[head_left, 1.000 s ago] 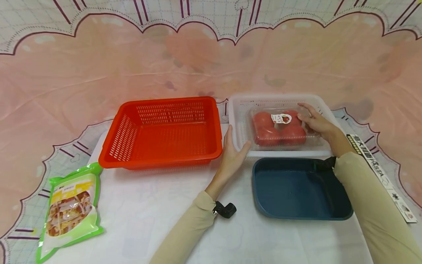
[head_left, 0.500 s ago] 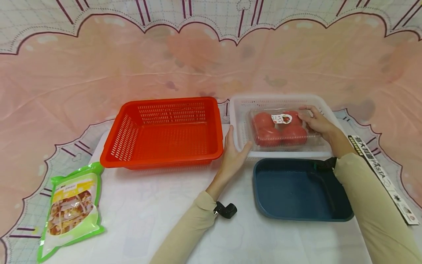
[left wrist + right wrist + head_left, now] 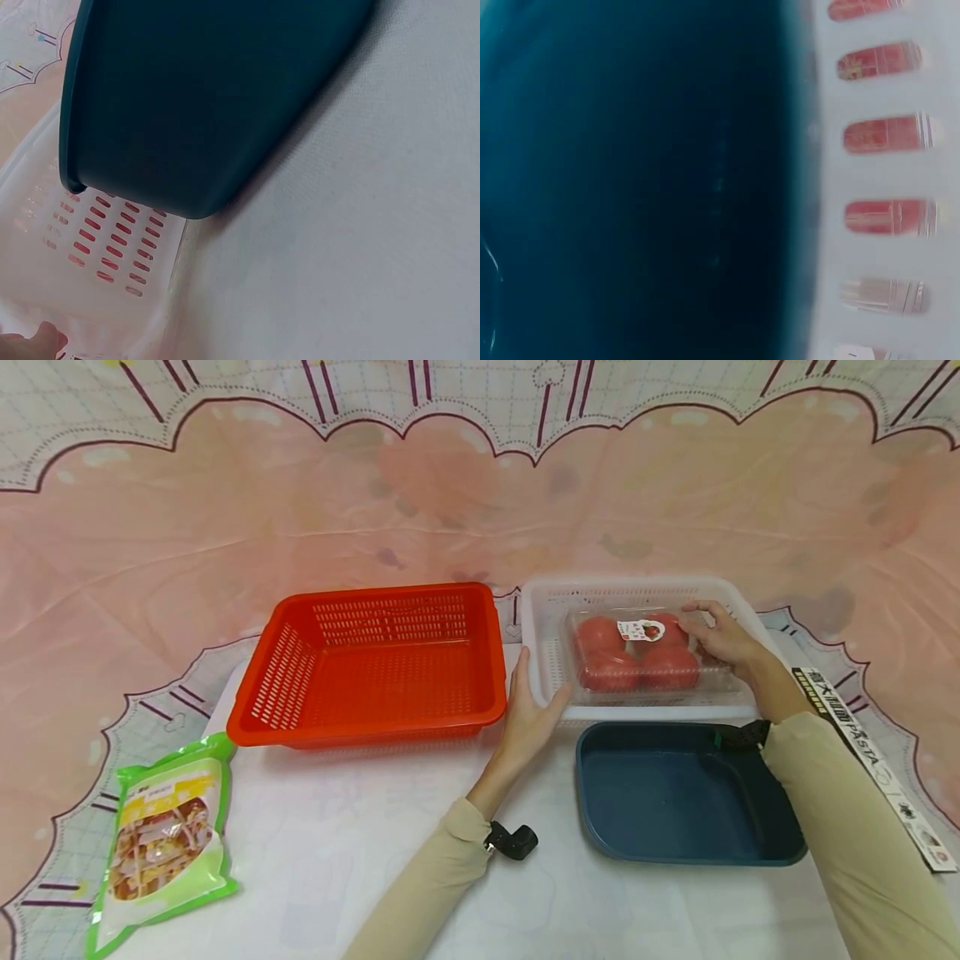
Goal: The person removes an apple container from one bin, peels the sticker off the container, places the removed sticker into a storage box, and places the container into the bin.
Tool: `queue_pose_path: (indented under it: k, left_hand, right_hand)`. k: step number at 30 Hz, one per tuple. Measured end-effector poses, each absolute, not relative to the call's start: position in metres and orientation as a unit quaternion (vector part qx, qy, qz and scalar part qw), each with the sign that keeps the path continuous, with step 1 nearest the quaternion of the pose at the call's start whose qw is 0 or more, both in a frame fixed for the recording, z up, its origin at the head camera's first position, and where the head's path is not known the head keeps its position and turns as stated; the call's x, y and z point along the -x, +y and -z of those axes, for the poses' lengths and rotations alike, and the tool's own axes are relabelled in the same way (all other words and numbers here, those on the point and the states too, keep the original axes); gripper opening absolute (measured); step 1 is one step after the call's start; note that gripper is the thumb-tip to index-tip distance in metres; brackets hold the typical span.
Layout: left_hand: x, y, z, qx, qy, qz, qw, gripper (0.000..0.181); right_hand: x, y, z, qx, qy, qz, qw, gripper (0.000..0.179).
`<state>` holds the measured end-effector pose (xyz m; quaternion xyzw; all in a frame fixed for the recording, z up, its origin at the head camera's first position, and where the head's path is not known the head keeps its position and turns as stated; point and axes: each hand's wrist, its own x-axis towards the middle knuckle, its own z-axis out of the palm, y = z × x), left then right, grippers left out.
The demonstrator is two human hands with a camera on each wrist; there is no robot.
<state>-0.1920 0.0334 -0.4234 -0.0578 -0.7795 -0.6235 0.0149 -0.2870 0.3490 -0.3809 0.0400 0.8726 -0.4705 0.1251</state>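
The tomato pack (image 3: 636,653) already sits in the white basket (image 3: 542,610), right hand (image 3: 722,639) gripping it, left hand (image 3: 531,710) holding the basket's corner.

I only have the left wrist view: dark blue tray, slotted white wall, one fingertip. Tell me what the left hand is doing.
Observer: The left hand grips the near left corner of the white basket.
Operator: Report what is inside that basket.
Observer: A clear pack of tomatoes, red label on top.
Operator: Give me the right hand.
Observer: The right hand rests on the pack's right end, fingers curled over it.
Operator: Name what lies left of the white basket.
Observer: A red basket, nothing in it.
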Motion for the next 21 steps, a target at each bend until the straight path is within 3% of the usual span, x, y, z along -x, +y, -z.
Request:
queue_pose_path:
  k: [21]
  left_hand:
    - [0.1930, 0.0311, 0.4263, 0.054, -0.782, 0.620, 0.005, 0.084]
  right_hand:
    - [0.2836, 0.3471, 0.3762, -0.054, 0.873, 0.468, 0.125, 0.070]
